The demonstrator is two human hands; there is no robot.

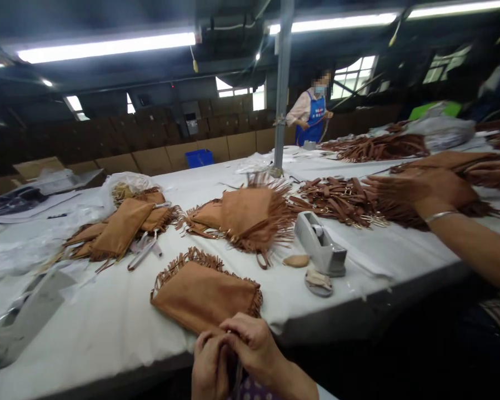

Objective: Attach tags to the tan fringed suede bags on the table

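Note:
A brown fringed bag (pixel 204 294) lies on the near side of the table, its fringe along the far and right edges. Both my hands meet at its near edge, just over the table's front. My left hand (pixel 210 361) is closed, fingers bent and pinching at that edge. Against it, my right hand (pixel 256 344) is closed too, thumb and forefinger pressed together at the bag's edge. Any small part between the fingertips is hidden. A thin strip, partly hidden, hangs beneath the hands.
Piles of fringed bags (pixel 250 208) and brown straps (pixel 337 200) lie beyond. A grey tape dispenser (pixel 320 244) stands right; another dispenser (pixel 25 316) is at left. A co-worker's arm (pixel 462 233) reaches in from the right. A metal post (pixel 281 89) rises behind; a person in a blue apron (pixel 312 116) stands farther off.

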